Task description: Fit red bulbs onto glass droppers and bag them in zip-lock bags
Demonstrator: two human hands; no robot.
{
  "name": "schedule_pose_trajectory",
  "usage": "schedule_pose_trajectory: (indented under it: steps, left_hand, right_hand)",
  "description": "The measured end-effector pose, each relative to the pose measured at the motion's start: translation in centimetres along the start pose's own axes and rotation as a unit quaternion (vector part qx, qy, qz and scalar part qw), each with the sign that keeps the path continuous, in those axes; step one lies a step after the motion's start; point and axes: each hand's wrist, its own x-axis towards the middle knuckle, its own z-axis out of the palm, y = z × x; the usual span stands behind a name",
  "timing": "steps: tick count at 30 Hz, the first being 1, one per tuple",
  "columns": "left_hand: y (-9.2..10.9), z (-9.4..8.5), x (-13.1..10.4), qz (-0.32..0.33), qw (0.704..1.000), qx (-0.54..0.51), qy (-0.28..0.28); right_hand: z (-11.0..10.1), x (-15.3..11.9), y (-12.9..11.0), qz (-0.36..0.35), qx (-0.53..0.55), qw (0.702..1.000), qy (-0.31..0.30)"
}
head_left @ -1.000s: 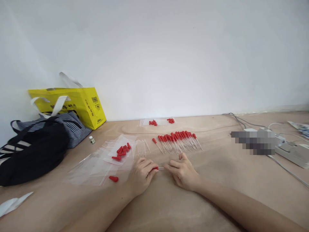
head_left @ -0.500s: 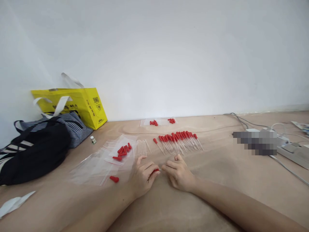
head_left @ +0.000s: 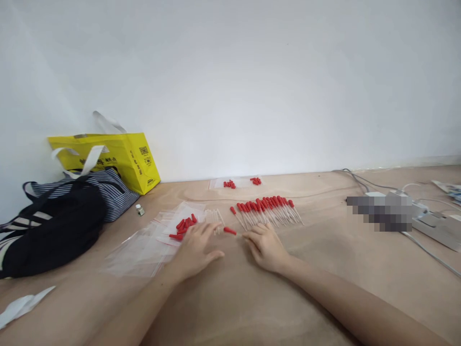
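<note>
A dropper with a red rubber bulb (head_left: 229, 230) points left from the fingertips of my right hand (head_left: 264, 246), which are closed on its thin clear tube. My left hand (head_left: 197, 247) is apart from the bulb, its thumb and fingers spread with nothing in them. It hovers by loose red bulbs (head_left: 186, 223) lying on clear zip bags (head_left: 139, 247). Just beyond its fingers lie several bare clear tubes (head_left: 217, 217), partly hidden. Past my right hand, a slanted row of assembled droppers (head_left: 266, 206) rests on the table.
Another clear bag with small red bulbs (head_left: 229, 184) lies near the wall. On the left are a yellow bag (head_left: 140, 163), a striped bag (head_left: 117, 192), a black bag (head_left: 79, 216) and a small vial (head_left: 139, 210). Cables and a power strip (head_left: 437, 228) occupy the right.
My left hand has let go of the red bulb, opened and drawn back left. The dropper stays in my right hand, slightly farther from me. The lone bulb near my left wrist is now hidden.
</note>
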Motion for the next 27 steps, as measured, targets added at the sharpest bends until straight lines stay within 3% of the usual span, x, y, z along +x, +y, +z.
schedule_pose_trajectory:
  steps: [4,6,9,14,20,22,25,27]
  left_hand:
    - [-2.5,-4.1,-1.2,-0.101,0.971,-0.042,-0.213]
    - [-3.3,-5.3,-1.6,-0.159,0.950,-0.044,-0.264]
    - [-3.6,-5.6,-1.8,-0.217,0.932,-0.039,-0.289]
    - [-3.8,-5.2,-2.0,-0.217,0.931,-0.037,-0.291]
    - [-3.1,-4.6,-1.7,-0.112,0.961,-0.112,-0.229]
    - [-2.2,-3.4,-1.2,-0.070,0.963,-0.182,-0.184]
    - [-0.9,-0.9,-0.7,-0.063,0.943,-0.313,-0.096]
    - [-0.5,0.6,-0.6,-0.052,0.929,-0.356,-0.091]
  right_hand:
    - [0.9,2.3,0.5,0.147,-0.021,0.988,0.051]
    - [1.4,3.6,0.6,0.188,-0.048,0.980,0.046]
    - [2.2,5.0,0.3,0.215,-0.085,0.973,0.024]
    - [3.1,5.9,-0.3,0.239,-0.109,0.965,-0.002]
    - [3.0,6.1,-0.6,0.225,-0.117,0.967,0.004]
    - [3.1,6.4,-1.0,0.213,-0.115,0.970,0.002]
    - [3.3,7.4,-1.9,0.192,-0.104,0.976,-0.006]
    - [3.6,8.2,-2.6,0.189,-0.096,0.977,-0.024]
